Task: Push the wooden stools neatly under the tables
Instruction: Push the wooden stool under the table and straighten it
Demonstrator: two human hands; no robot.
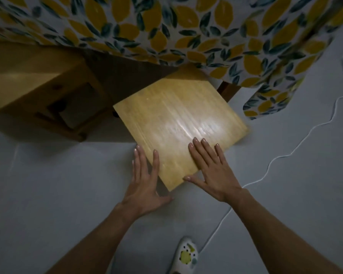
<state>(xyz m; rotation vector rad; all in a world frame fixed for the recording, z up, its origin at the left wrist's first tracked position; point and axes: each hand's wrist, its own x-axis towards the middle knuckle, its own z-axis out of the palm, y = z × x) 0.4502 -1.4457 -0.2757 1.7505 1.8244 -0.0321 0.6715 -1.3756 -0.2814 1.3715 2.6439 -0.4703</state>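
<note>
Wooden stool [178,123] skewed, far corner under the lemon tablecloth [186,26] | my right hand [210,173] flat on seat, left hand [145,180] splayed at its near-left edge, neither gripping | risk: uneven push twists it into neighbouring stool [38,84] left of it, or white cable [275,159]

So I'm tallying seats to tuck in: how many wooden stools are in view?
2. One stool sits under both hands, partly beneath the tablecloth; the other stool is at left. More may be hidden beneath.
</note>
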